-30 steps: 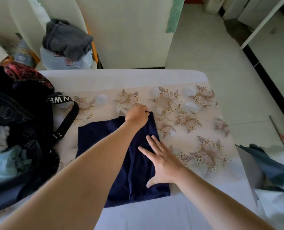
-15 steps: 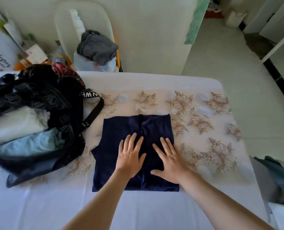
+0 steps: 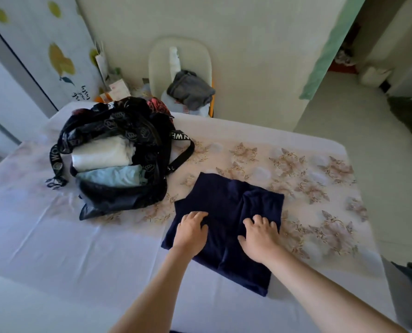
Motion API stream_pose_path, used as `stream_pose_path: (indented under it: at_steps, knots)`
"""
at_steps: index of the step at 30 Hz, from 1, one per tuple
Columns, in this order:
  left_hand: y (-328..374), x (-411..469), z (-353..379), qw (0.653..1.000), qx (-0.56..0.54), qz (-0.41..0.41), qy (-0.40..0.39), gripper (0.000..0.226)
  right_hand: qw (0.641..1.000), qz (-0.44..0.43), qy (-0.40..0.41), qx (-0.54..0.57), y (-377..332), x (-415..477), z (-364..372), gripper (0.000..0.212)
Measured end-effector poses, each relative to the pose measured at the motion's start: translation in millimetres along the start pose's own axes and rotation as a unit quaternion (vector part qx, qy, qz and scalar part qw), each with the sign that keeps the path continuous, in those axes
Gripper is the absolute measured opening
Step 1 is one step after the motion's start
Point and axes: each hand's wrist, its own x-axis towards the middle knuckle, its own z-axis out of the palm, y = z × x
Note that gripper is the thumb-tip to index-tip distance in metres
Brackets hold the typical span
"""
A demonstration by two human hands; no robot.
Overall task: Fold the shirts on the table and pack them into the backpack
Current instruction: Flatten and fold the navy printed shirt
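**A:** White cloth with a flowered runner covers the tabletop (image 3: 80,236). What is each grip doing?

**B:** The left grip (image 3: 191,230) and right grip (image 3: 260,234) sit side by side on the navy shirt (image 3: 226,198). Their fingers are curled down into the cloth, each seeming to bunch a little of it. Neither lies flat.

**A:** And the shirt itself?

**B:** It's folded to a rough rectangle at the near middle of the tabletop, with a raised crease running between the grips. The open backpack (image 3: 118,195) is just beside it on the left.

**A:** How should the step go?

**B:** I'd judge another fold is due. Lift both gathered parts together, keep them level and lay the halves flush. Then press out that crease, so the bundle slides in beside the white garment (image 3: 101,155) and the pale blue one (image 3: 113,175) already packed.
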Motion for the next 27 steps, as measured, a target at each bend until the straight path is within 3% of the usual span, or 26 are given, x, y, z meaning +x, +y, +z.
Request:
stream_pose_path:
  at_steps: [4,8,11,14,20,25,27]
  knots:
    - [-27,15,-30,0.997,-0.036,-0.055,0.047,0.047,0.989,-0.113,0.029,0.091,-35,30,-20,0.040]
    - [-59,42,-45,0.999,-0.022,-0.038,0.014,0.052,0.974,-0.186,0.024,0.123,-78,79,-34,0.035]
    - [-79,62,-48,0.999,0.017,-0.018,-0.025,0.055,0.974,-0.200,0.008,0.106,-107,116,-38,0.040]
    - [-87,78,-46,0.998,0.053,0.030,-0.015,0.055,0.978,-0.205,-0.011,0.046,-123,141,-39,0.047]
    - [-90,96,-39,0.991,0.122,0.010,-0.053,0.029,0.980,-0.198,-0.031,0.020,-116,152,-27,0.066]
    - [-67,89,-67,0.997,-0.063,-0.038,0.004,0.005,0.982,-0.187,-0.028,0.025,-109,154,-33,0.084]
    - [-63,84,-79,0.989,-0.128,-0.056,0.043,0.009,0.981,-0.182,-0.034,0.051,-109,153,-41,0.090]
